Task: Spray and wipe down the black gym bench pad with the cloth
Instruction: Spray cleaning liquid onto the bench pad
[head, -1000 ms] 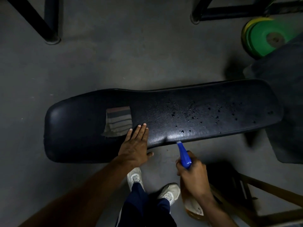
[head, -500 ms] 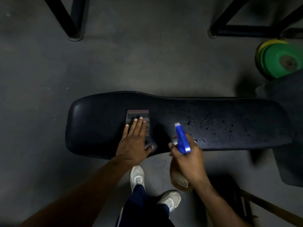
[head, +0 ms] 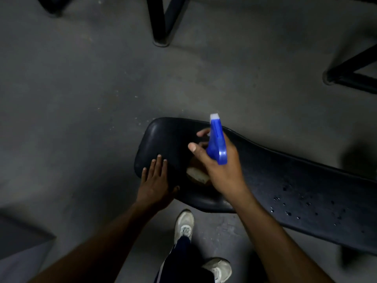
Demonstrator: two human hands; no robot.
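Spray bottle (head: 216, 144) moved over pad (head: 306, 180); droplets right.

bench pad (head: 285, 180): black, speckled with pale droplets toward its right part | spray head (head: 216, 139): bright blue, white nozzle tip | bottle body (head: 196, 174): tan-cream (mostly hidden) | floor (head: 81, 99): dull grey | shoes (head: 184, 224): white | trouser leg (head: 181, 260): navy, white side stripe

Both hands over the bench pad's rounded end.
Left hand (head: 156, 183) flat, palm down, fingers extended together. Right hand (head: 221, 166) raised, wrapped around spray bottle (head: 216, 139), index finger and thumb extended.
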